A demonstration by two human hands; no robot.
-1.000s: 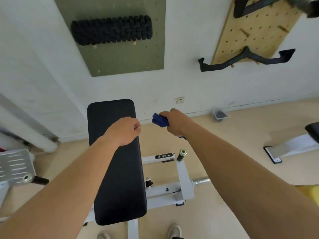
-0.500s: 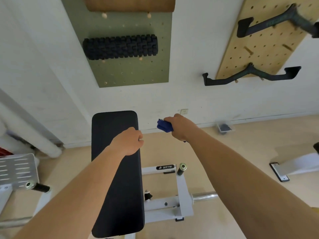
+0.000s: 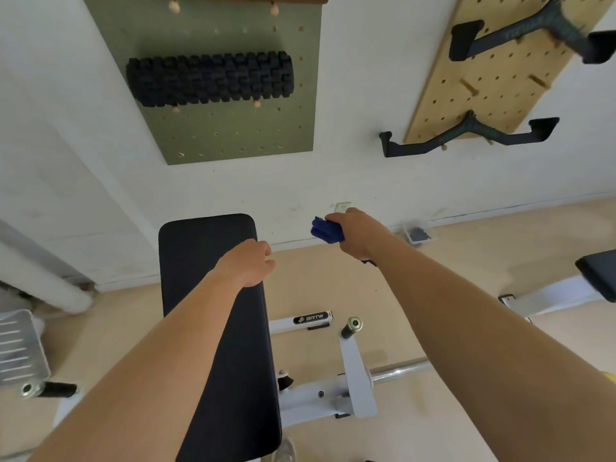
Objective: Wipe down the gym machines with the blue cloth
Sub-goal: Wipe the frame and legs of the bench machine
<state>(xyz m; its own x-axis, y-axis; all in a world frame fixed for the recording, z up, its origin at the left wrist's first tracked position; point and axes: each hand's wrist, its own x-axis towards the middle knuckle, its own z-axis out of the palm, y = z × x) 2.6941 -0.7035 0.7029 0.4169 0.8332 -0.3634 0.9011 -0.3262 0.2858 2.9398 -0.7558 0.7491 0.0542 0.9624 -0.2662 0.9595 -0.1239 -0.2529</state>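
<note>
A long black bench pad (image 3: 200, 251) on a white machine frame (image 3: 355, 368) runs away from me toward the wall. My left hand (image 3: 248, 263) is curled into a fist over the pad's right edge, with nothing visible in it. My right hand (image 3: 358, 233) is held out to the right of the pad, above the floor, and grips the bunched blue cloth (image 3: 325, 230). The cloth sticks out to the left of the fist and touches no part of the machine.
A chrome bar (image 3: 400, 370) and a black-tipped handle (image 3: 350, 326) jut from the frame on the right. Another machine's metal plate (image 3: 20, 348) is at the left, another bench (image 3: 596, 271) at the right. Pegboards on the wall hold a black foam roller (image 3: 210, 78) and handles (image 3: 466, 138).
My view has tilted upward, so the wall boards sit lower in frame. Both hands have moved slightly farther out toward the wall and keep the same posture; the cloth stays in my right hand.
</note>
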